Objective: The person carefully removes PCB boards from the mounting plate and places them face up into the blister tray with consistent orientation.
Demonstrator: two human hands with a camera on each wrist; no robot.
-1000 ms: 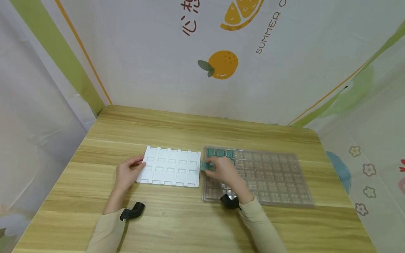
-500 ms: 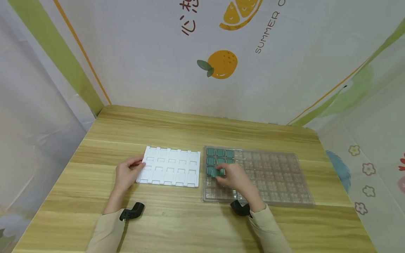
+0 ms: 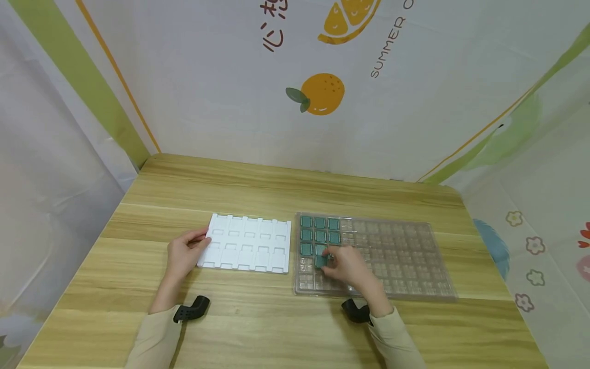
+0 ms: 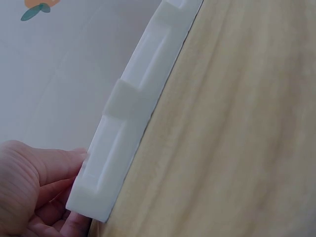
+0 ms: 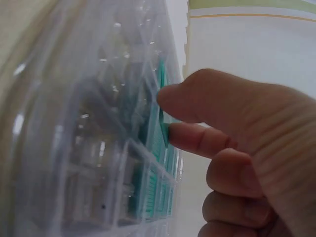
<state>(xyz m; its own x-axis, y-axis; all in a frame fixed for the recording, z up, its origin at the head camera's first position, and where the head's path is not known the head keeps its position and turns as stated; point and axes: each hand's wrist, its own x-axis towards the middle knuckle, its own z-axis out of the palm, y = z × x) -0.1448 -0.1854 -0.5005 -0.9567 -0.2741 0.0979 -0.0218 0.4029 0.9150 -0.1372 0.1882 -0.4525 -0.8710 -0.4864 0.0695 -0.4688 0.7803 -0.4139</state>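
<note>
My right hand (image 3: 348, 266) pinches a small green circuit board (image 3: 320, 261) between thumb and fingers, low over the clear compartment tray (image 3: 396, 256). Seen from the right wrist, the thin circuit board (image 5: 164, 129) stands edge-on beside the tray's cell walls; whether it touches the cell floor I cannot tell. Several matching green boards (image 3: 320, 223) lie in cells at that tray's back left corner, and the hand covers part of this area. With the thumb at its edge and fingers lower down, my left hand (image 3: 185, 251) holds the left end of a white plastic tray (image 3: 244, 246) with shallow recesses.
Both trays lie side by side on a wood-grain table (image 3: 258, 318), a narrow gap between them. A printed white curtain (image 3: 221, 102) hangs behind the table and along both sides. Black camera mounts (image 3: 356, 311) stick out from both wrists.
My right hand has carried the circuit board from the clear tray's left edge rightward and toward the front, over the cells. The left hand and the white tray stay in place.
</note>
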